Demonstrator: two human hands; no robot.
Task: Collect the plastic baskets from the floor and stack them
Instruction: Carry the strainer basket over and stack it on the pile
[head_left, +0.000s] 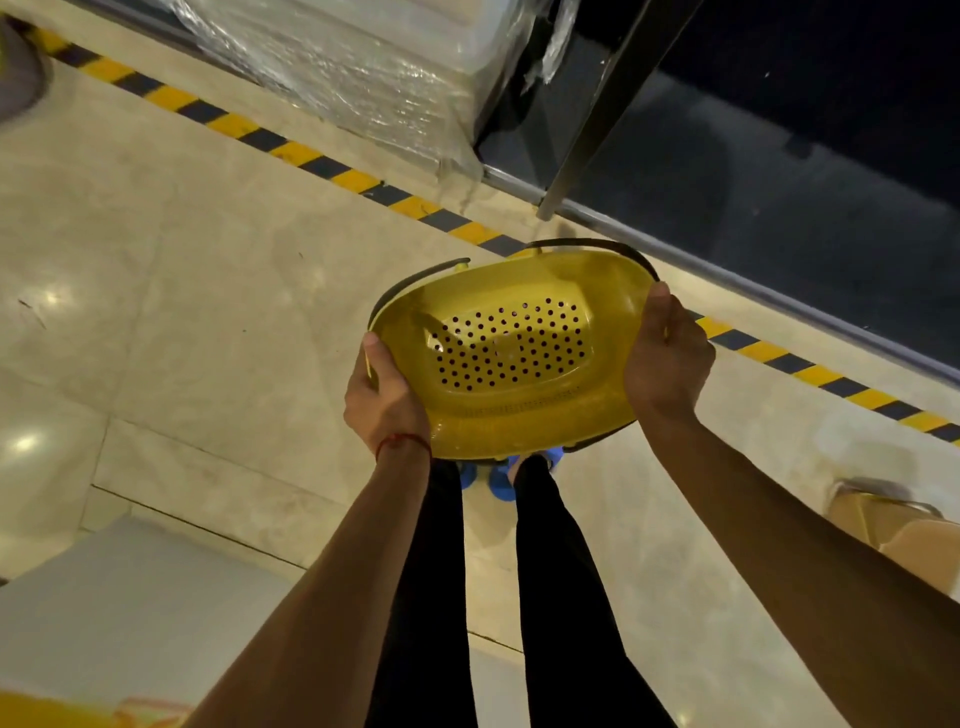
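One yellow plastic basket (511, 353) is held up in the air, well above the floor, in front of the legs. It is oval, with a flat bottom pierced by rows of round holes and bands of finer perforations low on its walls. Its open side faces the camera, tilted, with the far rim higher. Two thin dark handles lie folded down along the rim, one at the far right, one at the far left. It is empty.
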